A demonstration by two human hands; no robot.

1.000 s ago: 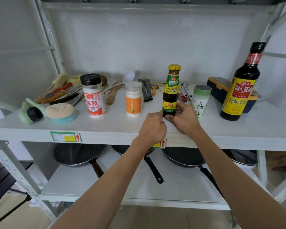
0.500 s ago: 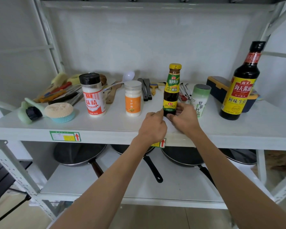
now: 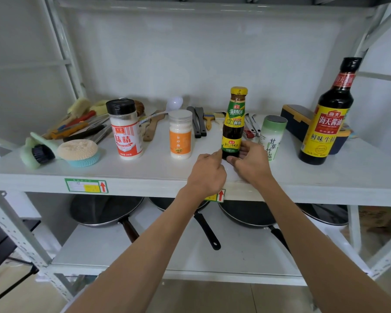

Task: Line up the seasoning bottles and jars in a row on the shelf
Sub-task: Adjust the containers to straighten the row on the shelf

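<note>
On the white shelf stand, left to right, a black-capped jar with a red label, a white jar with an orange label, a dark yellow-capped sauce bottle, a green-topped salt jar and a tall soy sauce bottle. My right hand grips the base of the yellow-capped bottle, which stands upright. My left hand touches that base from the left with its fingertips.
Behind the jars lie brushes, knives, spatulas, tongs and a white spoon. A scrub brush and sponge sit at the left, a dark box at the back right. Pans rest on the lower shelf.
Both hands stay at the base of the yellow-capped bottle. The bottle has barely shifted; the view has tilted slightly.
</note>
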